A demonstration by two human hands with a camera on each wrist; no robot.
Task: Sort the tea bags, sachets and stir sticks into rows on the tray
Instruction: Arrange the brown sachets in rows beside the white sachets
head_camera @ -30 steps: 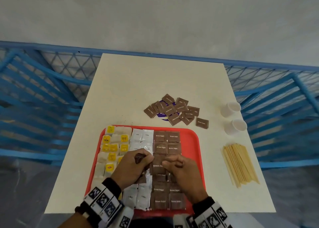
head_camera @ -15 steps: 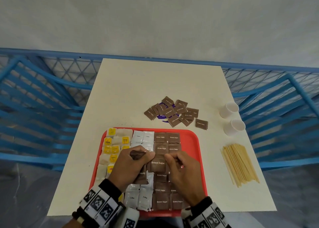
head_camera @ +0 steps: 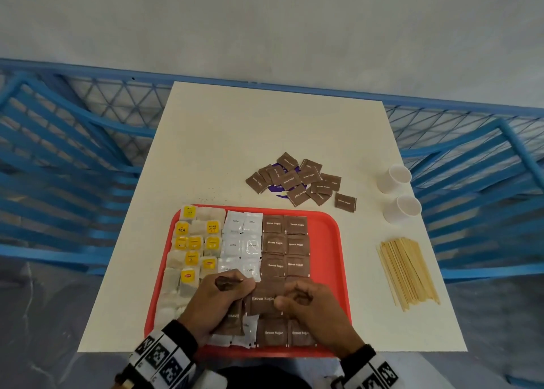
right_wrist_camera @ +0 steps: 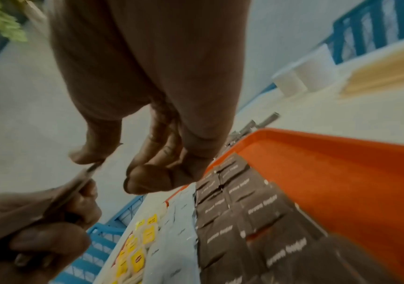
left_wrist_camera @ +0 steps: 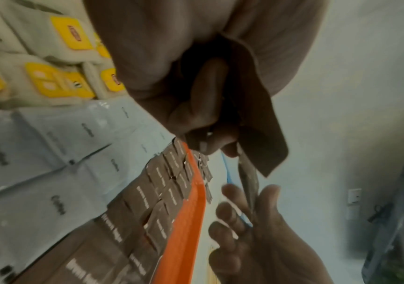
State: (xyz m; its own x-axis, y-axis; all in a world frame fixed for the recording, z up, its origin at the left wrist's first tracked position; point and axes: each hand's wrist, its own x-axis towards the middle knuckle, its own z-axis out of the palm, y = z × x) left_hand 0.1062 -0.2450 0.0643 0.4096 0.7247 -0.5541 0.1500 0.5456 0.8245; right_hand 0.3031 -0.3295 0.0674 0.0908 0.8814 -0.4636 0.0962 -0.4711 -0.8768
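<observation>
The red tray (head_camera: 329,235) already carries rows of tea bags (head_camera: 195,243), white coffee sachets (head_camera: 242,235) and brown sugar sachets (head_camera: 285,243); a loose pile of brown sugar sachets (head_camera: 297,181) and the stir sticks (head_camera: 407,272) remain on the table (head_camera: 235,141) — sorting is roughly half complete. The left hand (head_camera: 219,302) grips a small stack of brown sachets in curled fingers, while the right hand (head_camera: 312,307) pinches 1 brown sugar sachet (head_camera: 262,299) over the tray's near half. The left wrist view alone shows the sachet edge-on between the right thumb and fingertips (left_wrist_camera: 230,192) — the head view hides this contact.

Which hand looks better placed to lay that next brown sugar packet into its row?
Right, probably: the right hand pinches the brown sugar sachet directly over the brown rows, while the left hand grips the spare stack.
</observation>
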